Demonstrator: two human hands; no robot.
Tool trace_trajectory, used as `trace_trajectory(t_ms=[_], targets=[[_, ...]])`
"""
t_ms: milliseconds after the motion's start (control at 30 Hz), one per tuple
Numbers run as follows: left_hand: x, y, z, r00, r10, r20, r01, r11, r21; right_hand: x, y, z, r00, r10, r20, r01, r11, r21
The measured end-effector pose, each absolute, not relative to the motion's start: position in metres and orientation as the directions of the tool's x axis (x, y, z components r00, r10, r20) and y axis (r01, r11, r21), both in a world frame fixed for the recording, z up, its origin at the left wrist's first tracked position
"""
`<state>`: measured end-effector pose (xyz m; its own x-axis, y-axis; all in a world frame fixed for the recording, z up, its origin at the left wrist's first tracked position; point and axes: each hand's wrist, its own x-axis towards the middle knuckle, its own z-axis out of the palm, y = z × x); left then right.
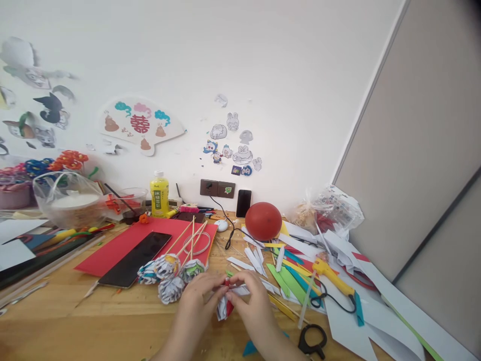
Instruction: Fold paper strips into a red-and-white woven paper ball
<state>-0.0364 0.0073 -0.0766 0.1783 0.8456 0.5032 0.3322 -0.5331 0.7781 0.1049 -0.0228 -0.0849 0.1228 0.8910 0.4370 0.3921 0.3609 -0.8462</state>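
My left hand (203,300) and my right hand (250,297) meet low in the centre of the head view. Their fingertips pinch a small folded paper piece (222,308), white and red with a bit of green at its top. Both hands are closed on it, and the fingers hide part of it. Just left of my left hand lie several crumpled paper flowers (171,292) on thin wooden sticks (193,238). Folded green paper strips (287,283) and white strips are spread to the right of my right hand.
A red sheet (131,240) bears a black tablet-like slab (137,258). Behind stand a yellow bottle (160,195), a phone (244,203) and a red balloon (263,221). On the right lie a yellow glue gun (334,276) and black-handled scissors (312,341).
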Motion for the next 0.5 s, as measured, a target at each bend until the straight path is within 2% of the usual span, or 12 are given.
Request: trace_trajectory(t_ms=[233,333,500], targets=[[-0.037,0.002,-0.063,0.284,0.863,0.418,0.33,-0.497,0.802,0.111,-0.021,-0.074,0.108,0.919,0.378,0.38,0.313,-0.87],[-0.038,0.0,-0.058,0.261,0.882,0.393,0.391,-0.469,0.792,0.112,-0.022,-0.071,0.089,0.933,0.349,0.359,0.297,-0.885],[-0.038,-0.001,-0.052,0.255,0.929,0.268,0.449,-0.359,0.819,0.112,-0.022,-0.072,0.073,0.96,0.271,0.274,0.242,-0.931]])
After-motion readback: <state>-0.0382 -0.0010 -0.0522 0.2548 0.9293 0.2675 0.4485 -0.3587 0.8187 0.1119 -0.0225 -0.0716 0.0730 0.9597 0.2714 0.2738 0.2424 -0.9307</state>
